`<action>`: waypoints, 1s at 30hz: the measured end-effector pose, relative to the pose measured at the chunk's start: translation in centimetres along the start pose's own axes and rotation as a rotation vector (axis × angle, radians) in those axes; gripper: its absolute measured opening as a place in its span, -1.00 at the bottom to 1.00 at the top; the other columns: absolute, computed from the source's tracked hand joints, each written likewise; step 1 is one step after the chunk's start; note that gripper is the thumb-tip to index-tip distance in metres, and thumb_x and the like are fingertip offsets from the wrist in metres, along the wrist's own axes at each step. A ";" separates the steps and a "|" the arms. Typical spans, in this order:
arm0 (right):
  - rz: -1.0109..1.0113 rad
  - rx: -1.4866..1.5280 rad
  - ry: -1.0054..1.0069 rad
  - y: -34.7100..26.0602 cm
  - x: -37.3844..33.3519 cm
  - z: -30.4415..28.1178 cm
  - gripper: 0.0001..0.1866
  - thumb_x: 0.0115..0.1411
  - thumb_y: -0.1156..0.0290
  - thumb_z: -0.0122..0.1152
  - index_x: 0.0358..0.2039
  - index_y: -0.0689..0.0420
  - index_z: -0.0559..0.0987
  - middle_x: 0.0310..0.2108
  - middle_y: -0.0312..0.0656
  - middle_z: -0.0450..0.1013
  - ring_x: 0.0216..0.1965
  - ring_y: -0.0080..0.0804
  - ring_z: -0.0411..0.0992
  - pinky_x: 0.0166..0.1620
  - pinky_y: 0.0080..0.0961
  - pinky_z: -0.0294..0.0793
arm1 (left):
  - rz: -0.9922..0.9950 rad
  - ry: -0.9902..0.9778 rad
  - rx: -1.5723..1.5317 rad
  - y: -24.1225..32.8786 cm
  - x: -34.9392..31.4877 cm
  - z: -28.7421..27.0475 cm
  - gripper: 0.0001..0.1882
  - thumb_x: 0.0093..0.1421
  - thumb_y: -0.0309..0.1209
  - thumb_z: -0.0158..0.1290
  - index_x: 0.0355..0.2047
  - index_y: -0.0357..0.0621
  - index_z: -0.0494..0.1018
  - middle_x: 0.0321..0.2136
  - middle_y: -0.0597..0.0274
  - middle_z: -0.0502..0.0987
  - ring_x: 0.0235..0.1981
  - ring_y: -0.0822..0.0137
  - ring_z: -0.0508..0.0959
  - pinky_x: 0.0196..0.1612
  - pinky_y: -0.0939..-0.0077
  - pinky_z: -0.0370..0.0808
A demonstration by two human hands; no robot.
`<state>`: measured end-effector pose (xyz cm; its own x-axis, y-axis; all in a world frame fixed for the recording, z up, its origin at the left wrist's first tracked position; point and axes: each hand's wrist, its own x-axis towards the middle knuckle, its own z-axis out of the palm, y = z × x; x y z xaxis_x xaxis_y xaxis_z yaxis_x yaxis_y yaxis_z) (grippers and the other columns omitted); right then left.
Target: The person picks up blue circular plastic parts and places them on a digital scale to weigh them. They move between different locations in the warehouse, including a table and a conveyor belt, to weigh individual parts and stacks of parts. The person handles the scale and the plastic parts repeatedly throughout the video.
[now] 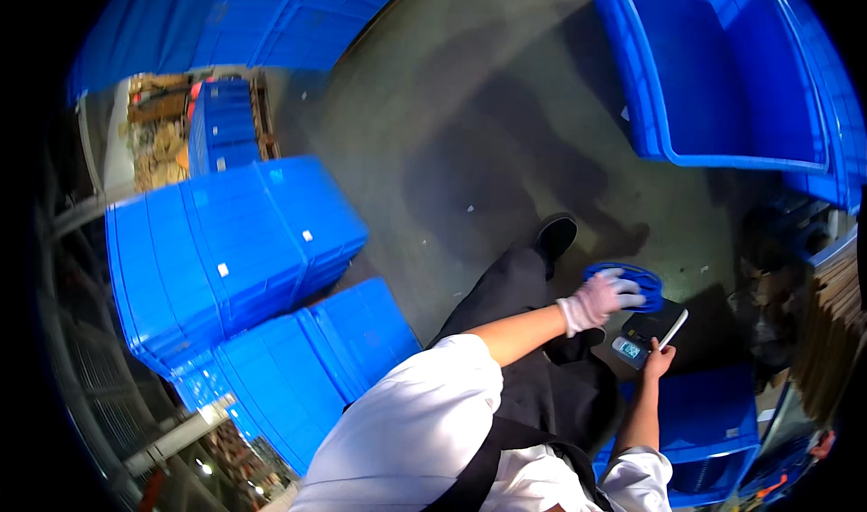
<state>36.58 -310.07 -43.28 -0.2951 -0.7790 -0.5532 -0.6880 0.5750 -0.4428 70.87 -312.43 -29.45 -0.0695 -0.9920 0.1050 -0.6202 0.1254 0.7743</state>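
My left hand (pixel 593 304), in a pale glove, reaches forward with its fingers stretched out and slightly blurred. The fingers overlap a blue oval thing (pixel 652 288) with a rounded, banded rim; whether they touch it I cannot tell. My bare right hand (pixel 662 360) is closed round a dark device with a small lit display (pixel 629 350), held below and right of the glove. A thin white bar (pixel 674 329) slants up beside that device, close to my fingers. Between the blue thing and the display lies a black flat surface (pixel 657 319), partly hidden.
Large blue bins (pixel 239 241) are stacked at left, with another blue bin (pixel 357 331) nearer me. A deep open blue bin (pixel 731 79) stands at far right. Beside my right arm is a blue crate (pixel 713 422). Flattened cardboard (pixel 831 322) is stacked at the right edge.
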 end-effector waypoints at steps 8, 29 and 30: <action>-0.466 -0.225 -0.321 -23.0 -14.1 -8.2 -0.65 -0.09 0.34 0.30 -0.45 0.14 0.28 -0.59 -0.23 0.26 -0.53 -0.37 0.26 -0.39 -0.42 0.33 | -0.647 0.435 0.036 5.0 -17.6 -27.3 -0.48 -0.01 -0.65 -0.10 0.00 0.01 0.35 -0.08 0.01 0.38 -0.09 -0.03 0.42 -0.02 0.25 0.40; -1.353 -0.761 -0.455 -76.3 -35.7 17.4 -0.60 -0.22 0.27 0.32 -0.31 0.13 0.51 -0.31 -0.05 0.46 -0.23 -0.09 0.43 -0.14 -0.25 0.40 | -1.509 1.366 0.221 9.1 -41.5 -51.1 -0.48 -0.06 -0.62 -0.09 -0.02 -0.02 0.34 -0.08 -0.05 0.37 -0.04 -0.03 0.36 0.04 0.24 0.32; -1.369 -0.787 -0.467 -78.4 -37.6 19.9 -0.60 -0.22 0.28 0.32 -0.31 0.13 0.51 -0.30 -0.04 0.45 -0.22 -0.09 0.42 -0.14 -0.25 0.40 | -1.538 1.400 0.205 8.1 -41.9 -52.8 -0.49 -0.06 -0.62 -0.08 -0.03 -0.02 0.35 -0.09 -0.04 0.38 -0.05 -0.03 0.36 0.04 0.24 0.32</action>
<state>114.76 -320.88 -1.81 0.8906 -0.3478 -0.2930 -0.4430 -0.8089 -0.3865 110.01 -269.27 5.38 0.9079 0.4174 -0.0390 0.3494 -0.7020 0.6205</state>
